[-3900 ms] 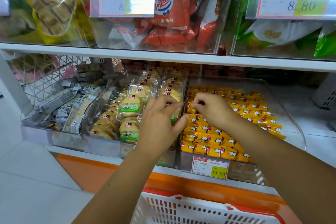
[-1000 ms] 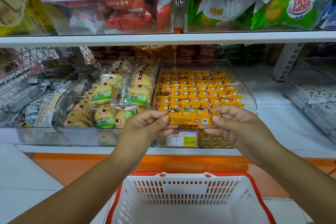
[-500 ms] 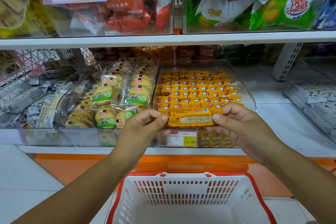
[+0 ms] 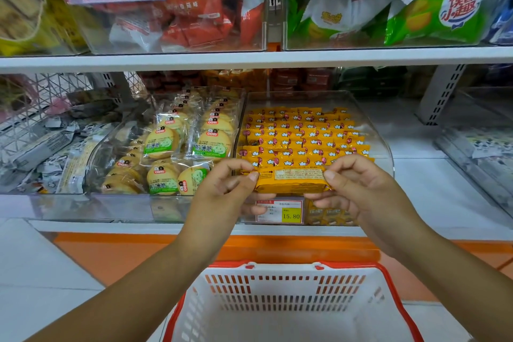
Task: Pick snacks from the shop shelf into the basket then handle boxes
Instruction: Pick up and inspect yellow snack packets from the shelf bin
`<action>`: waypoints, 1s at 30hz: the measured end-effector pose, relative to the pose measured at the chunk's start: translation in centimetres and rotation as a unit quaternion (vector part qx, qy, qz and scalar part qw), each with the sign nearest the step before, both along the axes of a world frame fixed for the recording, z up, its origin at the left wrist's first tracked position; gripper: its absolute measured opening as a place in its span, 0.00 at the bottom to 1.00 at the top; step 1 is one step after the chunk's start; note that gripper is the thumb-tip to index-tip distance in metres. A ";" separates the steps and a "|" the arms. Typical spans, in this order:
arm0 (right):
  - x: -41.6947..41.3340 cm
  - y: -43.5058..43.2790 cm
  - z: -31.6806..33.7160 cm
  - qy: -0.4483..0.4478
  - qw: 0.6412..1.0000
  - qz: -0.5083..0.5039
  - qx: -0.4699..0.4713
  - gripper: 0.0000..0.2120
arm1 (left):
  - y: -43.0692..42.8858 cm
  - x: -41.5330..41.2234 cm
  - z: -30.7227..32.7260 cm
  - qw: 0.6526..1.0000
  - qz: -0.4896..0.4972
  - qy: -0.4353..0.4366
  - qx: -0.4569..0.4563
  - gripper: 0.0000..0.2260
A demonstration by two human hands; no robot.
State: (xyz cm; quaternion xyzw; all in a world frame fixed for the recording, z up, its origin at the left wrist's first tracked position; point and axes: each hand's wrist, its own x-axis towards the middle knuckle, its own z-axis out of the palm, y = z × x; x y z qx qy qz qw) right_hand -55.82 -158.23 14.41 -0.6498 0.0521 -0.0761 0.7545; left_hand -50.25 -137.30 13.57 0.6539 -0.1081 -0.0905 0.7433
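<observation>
One flat, oblong packet (image 4: 291, 183) in glossy yellow foil, printed back up, is held level between two hands. The left hand (image 4: 223, 194) pinches its left end and the right hand (image 4: 363, 197) its right end, thumbs and curled fingers clamped on it. It hangs before the shelf's (image 4: 125, 228) front edge, by a clear plastic bin (image 4: 374, 130) of like packets, above one slotted white basket (image 4: 291, 269) with a red rim.

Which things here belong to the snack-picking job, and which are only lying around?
Job: yellow snack pack, pinched by left hand and right hand; white basket below; clear bin of yellow packs.
Lying about: round biscuit packs; red bags; green bags; 15.80 price tag.
</observation>
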 end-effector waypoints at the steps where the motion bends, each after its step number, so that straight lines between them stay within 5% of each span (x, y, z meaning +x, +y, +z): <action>1: 0.0 0.0 0.0 0.006 1.000 0.000 -0.003 0.04 | 0.0 0.0 -0.1 1.000 0.004 -0.004 0.003 0.05; 9: 0.0 0.1 -0.2 0.021 1.000 0.023 0.002 0.10 | 0.1 0.3 -0.3 1.000 0.017 0.006 0.008 0.05; 14: -0.1 0.0 -0.1 0.023 0.999 0.025 -0.002 0.19 | 0.2 0.5 -0.2 0.999 -0.029 0.024 -0.024 0.13; 20: 0.1 -0.1 -0.1 0.024 0.999 0.022 0.026 0.13 | 0.3 0.6 -0.4 0.999 -0.030 0.027 -0.028 0.07; 30: 0.5 0.1 -0.1 0.022 0.999 0.025 0.002 0.19 | -0.1 1.2 -0.5 0.999 -0.007 -0.002 0.044 0.06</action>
